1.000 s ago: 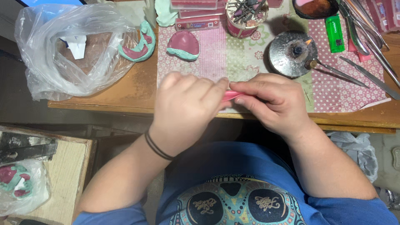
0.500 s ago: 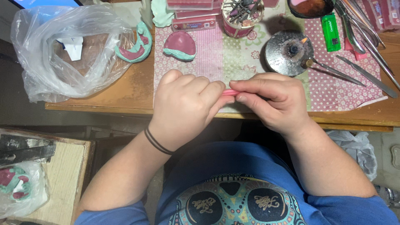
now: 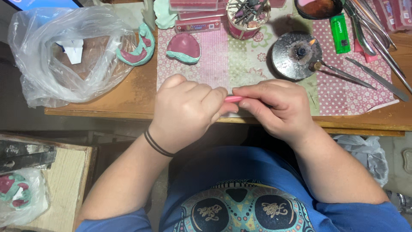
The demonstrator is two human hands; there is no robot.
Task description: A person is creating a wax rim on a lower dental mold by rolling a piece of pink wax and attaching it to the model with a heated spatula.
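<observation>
The left hand (image 3: 186, 112) and the right hand (image 3: 277, 109) meet knuckle to knuckle at the near edge of the counter (image 3: 107, 96), and between them they pinch a small pink piece (image 3: 234, 99). Each hand's grip is closed tight on it: the left hand's fingers are curled into a loose fist over 1 end, the right hand's forefinger and thumb are pressed over the other, so only a short pink stretch shows between them. What shape the rest of the piece has cannot be told, since the fingers hide it. A dark band (image 3: 158, 145) circles the left wrist.

Under the hands lies a pink and green patterned mat (image 3: 240, 60). Just beyond the right hand a round metal burner dish (image 3: 296, 56) stands on the mat, with a slim metal tool (image 3: 343, 74) resting against its right side. A green lighter (image 3: 340, 28) lies just beyond it, and more long metal instruments (image 3: 377, 47) lie spread to the right. Beyond the left hand sits a pink and green dental cast (image 3: 183, 48), and a second cast (image 3: 137, 47) leans beside a crumpled clear plastic bag (image 3: 64, 56) on the left. A round cup of small tools (image 3: 248, 15) stands at the far edge.
</observation>
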